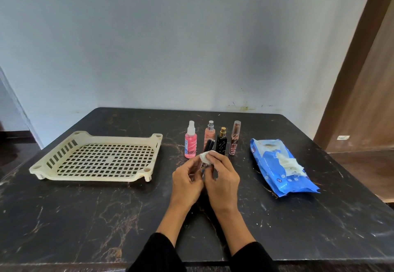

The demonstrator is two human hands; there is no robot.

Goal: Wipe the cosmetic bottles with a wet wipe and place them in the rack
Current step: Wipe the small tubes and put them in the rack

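While the left hand [187, 179] grips a slim tube [205, 154], the right hand [221, 179] pinches a crumpled white wipe [205, 157] against it, beside the perforated plastic rack [97, 156].

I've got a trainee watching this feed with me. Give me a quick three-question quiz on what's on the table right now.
1. True or false: the rack already holds a bottle.
2. How many bottles stand upright on the table behind the hands?
3. What does the right hand press against the tube that the left hand holds? A) a sponge B) a wet wipe C) a brush

Key
1. False; nothing lies in it.
2. Four: pink spray bottle, peach spray bottle, black bottle, slim clear tube.
3. B. More wipes poke out of the blue pack to the right.
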